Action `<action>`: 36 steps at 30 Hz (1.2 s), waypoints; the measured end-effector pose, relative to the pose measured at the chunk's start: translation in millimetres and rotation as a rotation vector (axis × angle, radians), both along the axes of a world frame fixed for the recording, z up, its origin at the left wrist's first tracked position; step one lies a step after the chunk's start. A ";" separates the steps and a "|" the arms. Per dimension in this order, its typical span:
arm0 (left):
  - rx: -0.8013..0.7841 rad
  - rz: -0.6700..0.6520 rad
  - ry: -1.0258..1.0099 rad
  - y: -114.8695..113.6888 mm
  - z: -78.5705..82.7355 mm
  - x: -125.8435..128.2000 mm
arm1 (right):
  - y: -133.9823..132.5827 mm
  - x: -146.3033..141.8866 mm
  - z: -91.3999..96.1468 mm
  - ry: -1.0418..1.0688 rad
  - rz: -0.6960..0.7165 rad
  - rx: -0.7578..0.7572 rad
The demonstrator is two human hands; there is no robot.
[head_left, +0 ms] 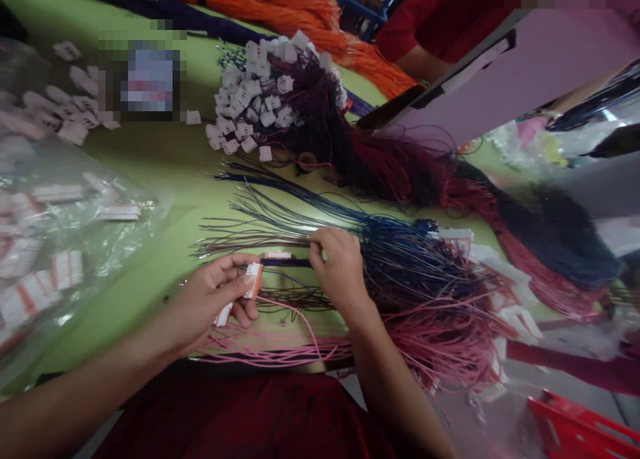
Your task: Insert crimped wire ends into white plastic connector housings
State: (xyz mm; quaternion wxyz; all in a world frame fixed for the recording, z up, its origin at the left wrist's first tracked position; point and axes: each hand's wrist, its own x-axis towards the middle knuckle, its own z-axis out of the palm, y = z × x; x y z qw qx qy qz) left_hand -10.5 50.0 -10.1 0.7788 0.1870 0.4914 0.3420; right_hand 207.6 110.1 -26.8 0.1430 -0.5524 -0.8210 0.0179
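My left hand [213, 298] is closed around a white plastic connector [253, 279] with an orange edge, held just above the green table [165, 159]. A dark wire [285, 262] runs from that connector to my right hand [337, 269], which pinches it among loose wires. A second small white and orange connector [278, 254] lies on the table between the two hands. Blue wires [400, 252] fan out to the right of my right hand. Pink wires [440, 339] lie nearer to me, below both hands.
A pile of white connectors on dark and red wires [265, 92] lies further back. A clear bag of connectors [55, 246] sits at the left. Orange wire bundles [300, 12] lie at the far edge, beside another person in a red shirt [440, 19]. A red crate [580, 432] is at bottom right.
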 end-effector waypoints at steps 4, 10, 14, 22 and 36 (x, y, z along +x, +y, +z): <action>-0.001 -0.018 -0.011 1.1 -1.1 0.8 | -8.7 4.7 20.7 0.244 0.053 0.020; 0.033 0.008 -0.013 -2.4 -11.3 4.2 | -34.8 -48.2 58.4 0.547 0.490 -0.379; 0.044 0.031 0.034 -1.0 -10.2 3.5 | -39.5 -55.5 50.4 0.696 0.339 -0.643; 0.085 -0.008 0.122 4.4 -5.0 1.2 | -39.4 -31.8 25.9 0.477 0.055 -0.530; 0.075 -0.022 0.043 1.6 -13.1 -0.3 | -45.2 -35.2 28.4 0.351 0.110 -0.214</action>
